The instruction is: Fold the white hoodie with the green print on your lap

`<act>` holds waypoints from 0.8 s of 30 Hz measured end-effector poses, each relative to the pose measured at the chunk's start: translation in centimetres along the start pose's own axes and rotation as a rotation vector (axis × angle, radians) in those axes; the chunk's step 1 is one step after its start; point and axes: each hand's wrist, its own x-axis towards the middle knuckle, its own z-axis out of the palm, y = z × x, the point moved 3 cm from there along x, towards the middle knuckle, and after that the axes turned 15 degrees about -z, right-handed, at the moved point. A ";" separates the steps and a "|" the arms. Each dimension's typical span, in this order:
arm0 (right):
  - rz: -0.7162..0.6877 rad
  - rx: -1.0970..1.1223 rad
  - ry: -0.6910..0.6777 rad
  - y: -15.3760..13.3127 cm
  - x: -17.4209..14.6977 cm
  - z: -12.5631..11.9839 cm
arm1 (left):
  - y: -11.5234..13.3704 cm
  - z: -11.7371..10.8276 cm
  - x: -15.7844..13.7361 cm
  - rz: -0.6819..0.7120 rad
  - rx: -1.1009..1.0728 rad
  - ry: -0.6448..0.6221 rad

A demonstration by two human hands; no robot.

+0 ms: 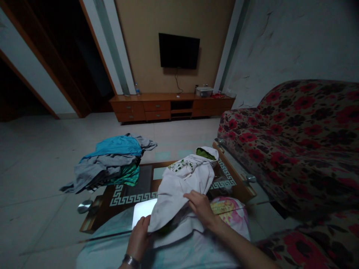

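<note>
**White hooded top laid out on the table**

Dim living room around me, with a wall television [179, 50] above a low wooden cabinet [171, 105] and a flowered sofa [294, 142] to my right. On the glass-topped table [127, 194] lies a white hooded top [183, 179] with green print, spread toward me over a pale cloth [179, 250]. My left hand [139, 237] pinches its near edge; my right hand [201, 207] lies flat on it, fingers spread. Farther left sits a pile of clothes [112, 162]
</note>
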 end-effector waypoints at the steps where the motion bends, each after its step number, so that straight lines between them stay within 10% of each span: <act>1: 0.011 0.027 0.058 0.5 1.0 -2.2 | 0.3 -0.2 0.1 -0.005 0.024 -0.004; 8: 0.079 -0.105 0.333 3.9 9.5 -19.9 | 4.5 -10.9 4.1 0.039 -0.121 0.174; 18: 0.050 -0.521 -0.326 2.6 20.4 -35.9 | 13.2 -37.0 8.7 0.142 0.282 0.647; 24: 0.260 -0.969 0.186 -2.9 24.7 -47.7 | 20.0 -51.6 2.8 0.093 0.139 0.962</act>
